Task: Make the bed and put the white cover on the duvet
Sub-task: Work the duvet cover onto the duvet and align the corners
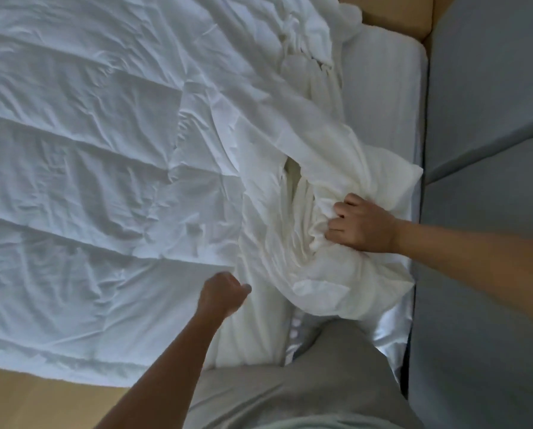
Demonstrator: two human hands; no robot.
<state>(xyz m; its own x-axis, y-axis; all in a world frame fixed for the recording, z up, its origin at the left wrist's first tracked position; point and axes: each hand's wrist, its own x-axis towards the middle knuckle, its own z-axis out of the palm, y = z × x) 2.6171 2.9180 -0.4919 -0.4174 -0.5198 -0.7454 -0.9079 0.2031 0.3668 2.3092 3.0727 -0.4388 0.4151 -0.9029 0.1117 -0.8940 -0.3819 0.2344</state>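
**Cover Not On Yet**

On the left, the puffy duvet (82,144) is lying flat and wrinkly across the bed. The left hand (225,294) is curling into a fist at its edge, and I cannot tell if it is holding any cloth. Next to it, the white cover (314,168) is sitting in a heap. The right hand (364,226) is squeezing a bunch of it. I think most of the job is waiting.

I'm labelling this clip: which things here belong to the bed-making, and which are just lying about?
In the job: duvet, cover, mattress, right hand gripping the cover.
Just there: grey panels, tan surface.
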